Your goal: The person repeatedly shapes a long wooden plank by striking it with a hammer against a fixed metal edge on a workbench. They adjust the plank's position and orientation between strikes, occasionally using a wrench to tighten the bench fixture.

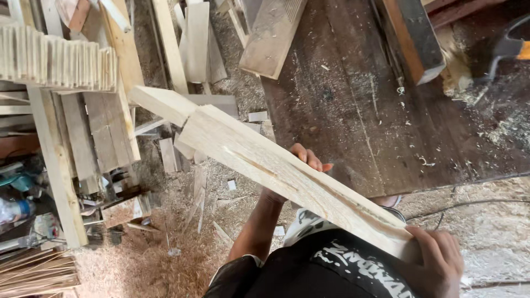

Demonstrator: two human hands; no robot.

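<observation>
I hold a long pale wooden plank (pixel 259 157) slanting from the upper left down to the lower right, above the floor. My left hand (pixel 309 160) grips it from underneath near its middle, fingers curling over the far edge. My right hand (pixel 439 262) clasps the plank's near end at the lower right. A second, squarer piece of timber (pixel 163 104) lies under or behind the plank's far end. My dark printed shirt fills the bottom of the view.
A dark sawdust-covered workbench (pixel 386 99) stands at the right, with a timber block (pixel 414 38) and a board (pixel 270 36) on it. Stacks of planks (pixel 55 63) and offcuts crowd the left. Sawdust and shavings cover the floor (pixel 165 259). A cable (pixel 469 204) runs along the right.
</observation>
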